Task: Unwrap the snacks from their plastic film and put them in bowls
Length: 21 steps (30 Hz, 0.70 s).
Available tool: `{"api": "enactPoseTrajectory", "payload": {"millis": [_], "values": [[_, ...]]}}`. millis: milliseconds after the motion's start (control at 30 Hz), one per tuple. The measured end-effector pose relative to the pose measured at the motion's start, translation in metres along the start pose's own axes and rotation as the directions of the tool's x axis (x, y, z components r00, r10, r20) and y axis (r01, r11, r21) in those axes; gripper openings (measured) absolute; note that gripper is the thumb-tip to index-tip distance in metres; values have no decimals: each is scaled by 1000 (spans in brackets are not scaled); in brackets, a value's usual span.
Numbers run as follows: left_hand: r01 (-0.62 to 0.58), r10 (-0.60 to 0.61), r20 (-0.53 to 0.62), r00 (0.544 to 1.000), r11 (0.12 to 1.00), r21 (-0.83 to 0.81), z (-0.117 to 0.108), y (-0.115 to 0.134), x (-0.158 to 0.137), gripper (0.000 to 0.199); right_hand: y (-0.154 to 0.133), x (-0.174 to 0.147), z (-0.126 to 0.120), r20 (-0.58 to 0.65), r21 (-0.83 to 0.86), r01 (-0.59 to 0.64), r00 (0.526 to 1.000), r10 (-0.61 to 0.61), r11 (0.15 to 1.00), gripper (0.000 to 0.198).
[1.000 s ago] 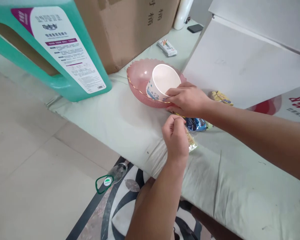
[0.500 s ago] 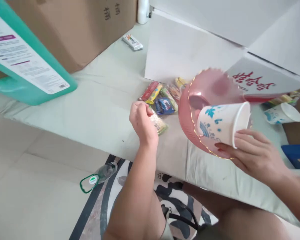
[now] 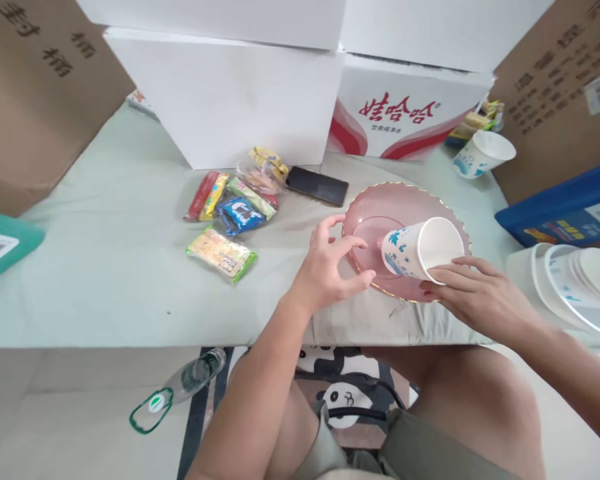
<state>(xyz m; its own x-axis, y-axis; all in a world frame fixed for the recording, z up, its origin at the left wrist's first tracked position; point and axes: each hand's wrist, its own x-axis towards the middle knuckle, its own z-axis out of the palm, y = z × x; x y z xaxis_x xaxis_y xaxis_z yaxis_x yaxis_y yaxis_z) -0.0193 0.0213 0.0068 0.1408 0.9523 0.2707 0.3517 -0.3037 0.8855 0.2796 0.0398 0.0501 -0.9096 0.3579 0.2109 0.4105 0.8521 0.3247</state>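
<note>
A pink, scallop-edged plate with a gold rim is on the cloth-covered table in front of me. Over its right half a white paper cup with blue leaf prints lies tilted, mouth toward the right. The fingers of my right hand grip the cup at its mouth, near the plate's front rim. At the plate's left edge, my left hand is open, thumb and fingers curved apart, with nothing in it. Left of that hand are a packaged rice cracker, a blue snack packet and a red-and-yellow packet.
Behind the plate lies a black phone. White cartons line the back. Another paper cup leans at the back right, with white tubs and a blue package nearer. An empty bottle lies on the floor.
The view has swung right. My left hand has left the rice cracker, opened and moved to the plate. The plate, tilted up before, now sits lower and flatter, the cup still in my right hand.
</note>
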Motion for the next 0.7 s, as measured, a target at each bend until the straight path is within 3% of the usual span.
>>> {"api": "enactPoseTrajectory", "payload": {"millis": [267,400,500,600,667,700], "values": [[103,-114,195,974,993,65,35,-6,24,45,48,-30,38,-2,29,-160,987,160,987,22],[79,-90,304,948,996,47,50,-2,30,43,67,-42,35,6,61,-210,978,210,976,26],[71,-82,339,937,997,44,57,-2,29,35,64,-37,14,-211,63,-236,947,244,970,27],[78,-86,180,980,996,50,51,-8,31,20,41,-7,-7,-440,104,-290,844,306,951,36],[133,-130,-89,987,991,27,37,-16,34,10,20,26,-10,-456,201,-181,852,256,963,34],[177,-175,-251,952,984,-12,28,-20,35,7,10,44,-7,-416,211,-168,876,244,963,30]]}}
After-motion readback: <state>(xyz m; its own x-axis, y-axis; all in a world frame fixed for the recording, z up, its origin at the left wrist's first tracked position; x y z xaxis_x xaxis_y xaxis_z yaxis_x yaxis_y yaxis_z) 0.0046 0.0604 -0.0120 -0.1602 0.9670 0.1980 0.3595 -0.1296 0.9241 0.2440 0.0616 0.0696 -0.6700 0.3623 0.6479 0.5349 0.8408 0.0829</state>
